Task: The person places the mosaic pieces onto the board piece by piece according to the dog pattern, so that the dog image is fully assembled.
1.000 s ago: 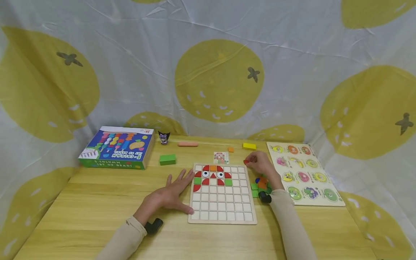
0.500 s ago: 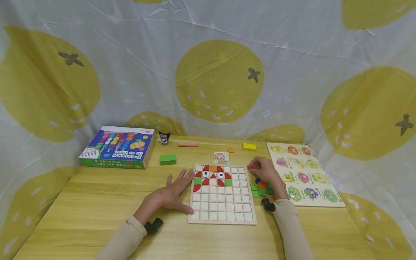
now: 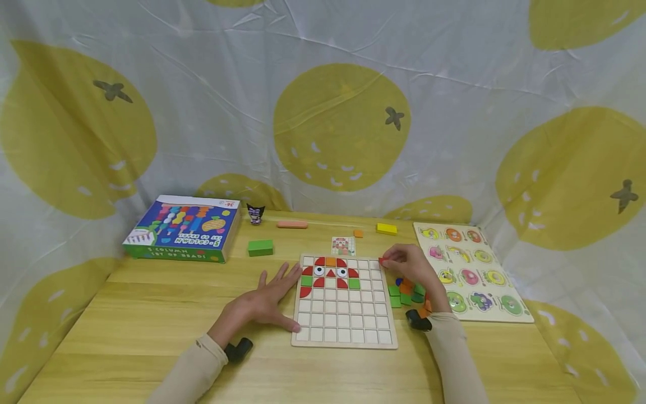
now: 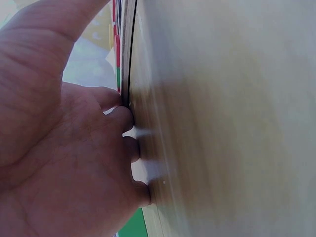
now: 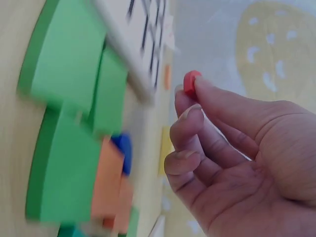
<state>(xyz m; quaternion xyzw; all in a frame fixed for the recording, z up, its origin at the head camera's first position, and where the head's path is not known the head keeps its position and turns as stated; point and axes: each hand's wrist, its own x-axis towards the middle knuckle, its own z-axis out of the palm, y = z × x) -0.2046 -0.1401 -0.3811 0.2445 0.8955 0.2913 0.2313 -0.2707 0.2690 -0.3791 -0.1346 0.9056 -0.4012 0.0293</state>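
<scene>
Red piece (image 5: 190, 83) pinched at the fingertips of the right hand (image 3: 410, 267), held just off the top right corner of the grid board (image 3: 345, 336); its shape and long axis cannot be told, too small and mostly covered. Open cells lie to the left of the piece and toward the person, the right hand being much the nearer. Left hand (image 3: 262, 303) lies flat, fingers straight, against the board's left edge, holding nothing; loose pieces (image 3: 406, 293) sit beside the board's right edge, under the right wrist.
</scene>
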